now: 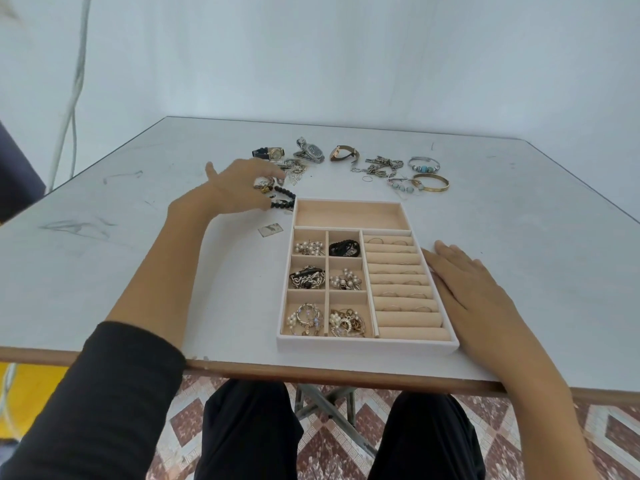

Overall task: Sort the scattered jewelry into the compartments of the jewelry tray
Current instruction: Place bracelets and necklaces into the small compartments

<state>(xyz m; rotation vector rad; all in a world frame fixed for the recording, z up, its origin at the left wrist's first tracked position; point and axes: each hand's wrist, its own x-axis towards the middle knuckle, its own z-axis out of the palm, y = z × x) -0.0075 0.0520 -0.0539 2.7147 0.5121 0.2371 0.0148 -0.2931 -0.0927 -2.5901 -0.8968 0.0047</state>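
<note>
Already six tray point(367, 344) cells hold jewelry point(307, 277); right hand point(474, 289) lies flat; left hand point(239, 185), grip unclear.

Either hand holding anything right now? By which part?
Right hand holds nothing; it lies flat beside the tray. Left hand has its fingers at the black bead bracelet; whether they grip it cannot be told.

Bare desk point(519, 237) right of the tray point(367, 344) and at far left — free passage. Behind the tray, watches point(311, 154), chains point(382, 166) and bangles point(431, 183) crowd the way. The left grip point(239, 188) blocks the tray's far-left corner; the right grip point(474, 289) lies along its right wall.
</note>
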